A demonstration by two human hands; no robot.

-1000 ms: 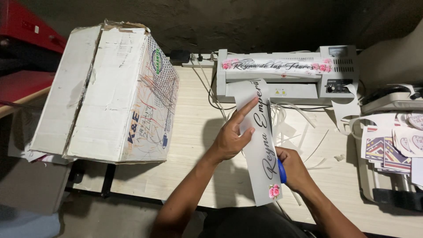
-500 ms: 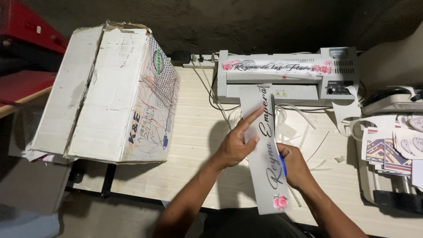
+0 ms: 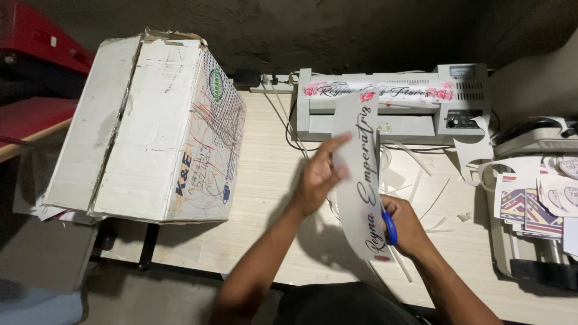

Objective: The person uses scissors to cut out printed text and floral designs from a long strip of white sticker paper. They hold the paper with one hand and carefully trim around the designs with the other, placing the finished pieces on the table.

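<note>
The long printed strip (image 3: pixel 360 180) is hanging between your two hands right now, running from just in front of the laminator (image 3: pixel 391 108) down toward your lap, curving a bit as it goes. It's pale grey with dark script lettering down its length and a small pink flower print at each end. Your left hand (image 3: pixel 319 174) is pressing against the strip's left edge about midway up, fingers stretched out and fanned, so it's more steadying than pinching. Your right hand (image 3: pixel 406 225) is sitting lower, closed on the strip's right edge, and it's also wrapping around blue-handled scissors (image 3: pixel 390 227), though the blades are tucked behind the strip so I can't really tell how they're sitting. The hands are apart, one above the other along the strip.

A second flowery strip (image 3: pixel 376 91) is lying across the top of the laminator. Thin white paper offcuts (image 3: pixel 421 180) are lying scattered over the bench (image 3: pixel 265 180) just right of the strip. A big battered cardboard box (image 3: pixel 150 126) is sitting tilted on the bench's left end, and a pile of printed stickers (image 3: pixel 536 201) is stacked at the far right.
</note>
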